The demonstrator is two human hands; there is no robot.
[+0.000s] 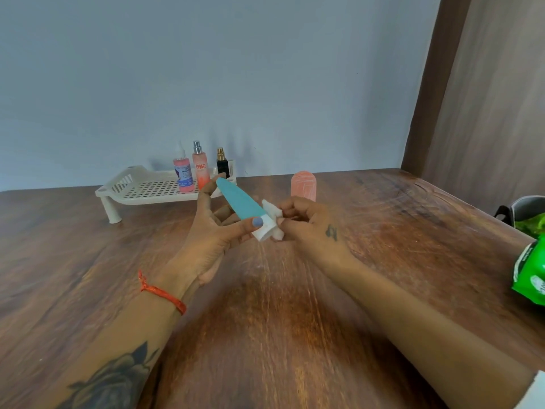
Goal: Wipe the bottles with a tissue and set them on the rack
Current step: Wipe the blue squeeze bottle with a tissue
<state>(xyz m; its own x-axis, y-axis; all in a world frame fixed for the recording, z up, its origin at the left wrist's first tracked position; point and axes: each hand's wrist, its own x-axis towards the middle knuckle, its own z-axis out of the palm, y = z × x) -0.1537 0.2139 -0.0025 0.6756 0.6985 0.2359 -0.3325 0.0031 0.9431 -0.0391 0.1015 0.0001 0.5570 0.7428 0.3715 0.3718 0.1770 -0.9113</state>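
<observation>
Forearms come in from the bottom edge over the wood table (265,335); left one has a dark flower tattoo and an orange thread (161,293) at the wrist.

Far left, against the wall: white slotted rack (141,188) on short legs. Three bottles stand at its right end, left to right: pink bottle (183,175) with white nozzle, peach spray (200,169) labelled ENGAGE with silver top, small black bottle (223,164) with gold top. All upright, close together; pink and peach look to be touching or nearly so, can't tell which.

Left hand (212,234) is raised above the table just in front of the rack's right end, palm turned up. It grips a teal tube (240,200): fingers spread along the far side, thumb pressed near the white cap (263,230). Tube is tilted, flat crimped end up and away toward the rack, cap end down toward the camera.

Right hand (306,219) is just beside it, fingers curled, pinching a crumpled white tissue (272,215). Tissue is touching the tube at the cap end. Small tattoo on the back of this hand.

Behind the right hand, upright on the table: rounded peach container (303,185), blurred, off the rack and apart from the three bottles.

Far right edge: green packet (530,273) partly cut off, and behind it a dark-rimmed bin (519,209) with something green inside. White corner of something at bottom right, can't tell what.
</observation>
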